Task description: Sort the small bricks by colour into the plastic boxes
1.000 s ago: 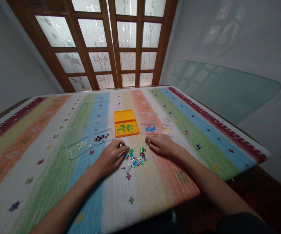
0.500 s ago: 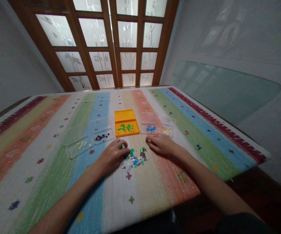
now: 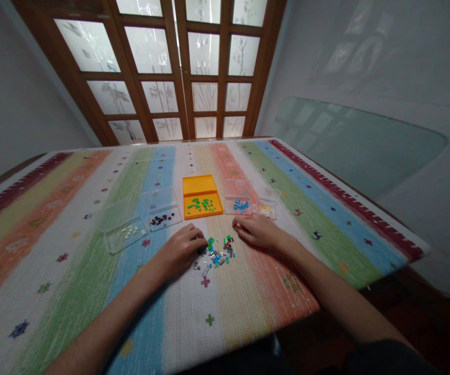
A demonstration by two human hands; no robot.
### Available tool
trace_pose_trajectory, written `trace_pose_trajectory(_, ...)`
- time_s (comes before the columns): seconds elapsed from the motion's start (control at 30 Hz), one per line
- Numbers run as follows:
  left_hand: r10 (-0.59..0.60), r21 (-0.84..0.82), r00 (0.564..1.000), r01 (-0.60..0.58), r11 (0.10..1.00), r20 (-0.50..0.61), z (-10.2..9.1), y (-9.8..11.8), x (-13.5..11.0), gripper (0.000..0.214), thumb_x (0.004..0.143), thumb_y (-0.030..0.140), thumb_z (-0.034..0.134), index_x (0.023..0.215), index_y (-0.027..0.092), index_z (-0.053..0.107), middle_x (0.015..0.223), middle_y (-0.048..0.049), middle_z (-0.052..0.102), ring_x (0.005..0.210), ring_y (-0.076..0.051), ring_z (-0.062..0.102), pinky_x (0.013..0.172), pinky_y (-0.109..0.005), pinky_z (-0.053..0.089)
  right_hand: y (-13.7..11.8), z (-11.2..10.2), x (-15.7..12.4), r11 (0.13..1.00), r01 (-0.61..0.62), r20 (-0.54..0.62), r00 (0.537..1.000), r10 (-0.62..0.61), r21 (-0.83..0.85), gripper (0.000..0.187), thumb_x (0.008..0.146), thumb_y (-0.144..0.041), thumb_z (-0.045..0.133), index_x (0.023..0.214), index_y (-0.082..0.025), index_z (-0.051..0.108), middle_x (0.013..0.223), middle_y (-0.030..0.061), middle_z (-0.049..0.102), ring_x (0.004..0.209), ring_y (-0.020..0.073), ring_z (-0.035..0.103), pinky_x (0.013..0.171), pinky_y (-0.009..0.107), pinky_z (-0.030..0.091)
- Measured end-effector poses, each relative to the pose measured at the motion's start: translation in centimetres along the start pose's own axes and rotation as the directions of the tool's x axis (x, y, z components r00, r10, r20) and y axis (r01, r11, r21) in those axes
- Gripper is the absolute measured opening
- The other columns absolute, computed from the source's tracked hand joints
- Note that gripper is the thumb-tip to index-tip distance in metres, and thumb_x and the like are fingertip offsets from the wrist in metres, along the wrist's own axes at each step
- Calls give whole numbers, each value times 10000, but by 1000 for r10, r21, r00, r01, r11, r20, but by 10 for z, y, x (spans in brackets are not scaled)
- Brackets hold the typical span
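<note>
Frosted-glass doors in a dark wooden frame (image 3: pixel 188 78) stand behind a table spread with a striped cloth (image 3: pixel 248 297), and the person's hands lie on it with a scatter of small bricks (image 3: pixel 216 254) between them. Beyond the fingers sits a row of shallow boxes. Past the fingertips of the left hand (image 3: pixel 178 251) is an orange box (image 3: pixel 219 209) holding green pieces (image 3: pixel 201 204), its lid folded back behind it. Further out on that hand's outer side are a clear box (image 3: pixel 176 213) with dark pieces and another clear box (image 3: pixel 113 244) with a few pale yellow ones. Just ahead of the knuckles of the right hand (image 3: pixel 259 232) are a clear box (image 3: pixel 229 210) with blue pieces (image 3: pixel 241 206) and, beside it, a clear box (image 3: pixel 275 207) with yellow ones. The scatter is mixed green, blue, grey and dark. It is wider than deep, and its long axis runs across from the left fingertips toward the right hand. The single pieces are too small for their directions to be told. The left fingers curl onto the scatter's edge and touch it, but I cannot tell whether they pinch a piece. The right hand lies palm down on the cloth just beside the scatter with its fingers close together, gripping nothing.
</note>
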State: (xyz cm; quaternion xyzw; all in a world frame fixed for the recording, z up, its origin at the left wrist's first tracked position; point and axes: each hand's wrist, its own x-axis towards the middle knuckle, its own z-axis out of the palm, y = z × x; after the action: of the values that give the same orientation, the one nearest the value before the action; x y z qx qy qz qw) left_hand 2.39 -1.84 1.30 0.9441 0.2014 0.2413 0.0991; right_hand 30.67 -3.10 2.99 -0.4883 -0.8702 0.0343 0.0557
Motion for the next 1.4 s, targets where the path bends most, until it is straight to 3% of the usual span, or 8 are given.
trace_pose_trajectory(0.67,-95,22,995,94,995,27,2,6,3,256,938,52,429,972,170,652,882,-77,603,832,-201,522,721,-321,457,1,2,1,1000,0,-3,1000,0,20,157,939,-194,466,925,-177,621,845,82,687,697,173,531,643,305,252)
trace_pose_trajectory(0.87,-94,37,995,92,995,41,1,8,3,265,918,40,440,972,161,669,870,-78,595,815,-194,515,711,-310,450,0,2,1,999,-11,-1,1000,11,32,163,945,-192,458,936,-178,620,856,77,694,696,169,535,637,295,251)
trace_pose_trajectory(1.17,-73,42,997,74,996,-27,4,8,1,287,921,55,431,908,174,693,816,-74,600,782,-187,522,677,-305,447,0,0,0,998,-22,11,1000,22,51,173,951,-186,451,970,-180,622,884,78,697,739,180,558,653,289,276)
trace_pose_trajectory(1.4,-49,101,999,49,994,6,2,10,2,280,863,3,442,906,173,661,834,-67,610,766,-179,520,672,-298,458,-1,0,0,998,-30,4,1000,30,56,166,942,-184,456,947,-187,622,863,72,689,713,178,547,648,293,272)
